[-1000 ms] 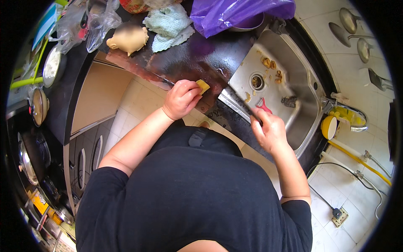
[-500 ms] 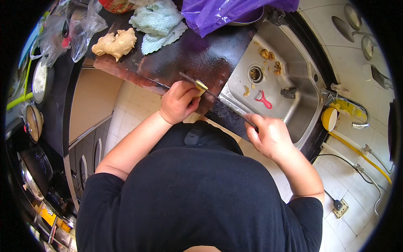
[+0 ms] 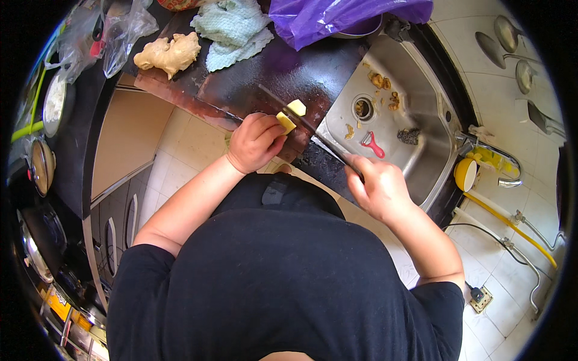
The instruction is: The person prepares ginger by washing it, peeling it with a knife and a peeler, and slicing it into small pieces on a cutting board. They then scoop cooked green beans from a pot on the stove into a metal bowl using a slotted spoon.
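My right hand (image 3: 378, 185) is closed round the handle of a long dark-bladed knife (image 3: 322, 139), which slants up and left over the counter. Close to the counter's front edge, my left hand (image 3: 256, 143) grips a yellow peeled piece of ginger (image 3: 286, 123) with bent fingers. A cut slice (image 3: 297, 107) of the same pale yellow lies on the far side of the blade. Where the blade's edge meets the surface is hidden. To the left sits an unpeeled knob of ginger root (image 3: 170, 55).
A crumpled pale green cloth (image 3: 235, 33) and a purple plastic bag (image 3: 337, 17) lie at the back of the dark counter (image 3: 274, 69). In the steel sink (image 3: 415, 159) at right are brown peelings (image 3: 379, 81), a red peeler (image 3: 373, 144) and a dark scrubber (image 3: 408, 136).
The knife has passed through the ginger; its slice now shows apart from the held piece, beyond the blade. My left hand stays almost in place. The whole view has shifted slightly.
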Available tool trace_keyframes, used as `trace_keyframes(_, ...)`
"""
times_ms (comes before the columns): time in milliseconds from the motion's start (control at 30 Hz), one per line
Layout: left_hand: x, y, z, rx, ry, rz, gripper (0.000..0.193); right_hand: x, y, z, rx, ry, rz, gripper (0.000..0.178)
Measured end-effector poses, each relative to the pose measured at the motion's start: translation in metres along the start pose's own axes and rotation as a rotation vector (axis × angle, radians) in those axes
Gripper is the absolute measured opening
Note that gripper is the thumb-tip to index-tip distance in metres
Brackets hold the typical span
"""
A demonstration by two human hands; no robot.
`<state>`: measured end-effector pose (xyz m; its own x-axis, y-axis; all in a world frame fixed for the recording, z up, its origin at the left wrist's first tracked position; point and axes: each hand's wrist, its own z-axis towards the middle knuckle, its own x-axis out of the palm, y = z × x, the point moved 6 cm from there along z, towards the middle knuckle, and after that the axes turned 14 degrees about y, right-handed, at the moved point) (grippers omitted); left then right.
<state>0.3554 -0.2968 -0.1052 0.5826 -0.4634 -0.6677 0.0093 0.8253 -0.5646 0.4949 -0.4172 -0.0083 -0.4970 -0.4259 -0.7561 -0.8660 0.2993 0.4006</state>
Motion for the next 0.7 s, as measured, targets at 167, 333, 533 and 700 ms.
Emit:
trace_keyframes(167, -0.004, 0.000, 0.000, -0.017, -0.021, -0.001, 0.022, 0.001, 0.004, -0.009, 0.012, 0.030, -0.017, 0.022)
trace_keyframes(333, -0.003, 0.004, -0.003, -0.083, -0.046, -0.019, 0.020, 0.000, 0.011, -0.007, 0.025, 0.040, -0.024, 0.021)
trace_keyframes(533, -0.003, 0.006, -0.004, -0.151, -0.048, -0.023, 0.018, -0.001, 0.018, 0.004, 0.043, 0.110, -0.072, 0.019)
trace_keyframes(700, -0.003, 0.009, -0.001, -0.143, -0.053, -0.069, 0.019, 0.006, 0.017, 0.043, 0.131, 0.204, -0.075, 0.022)
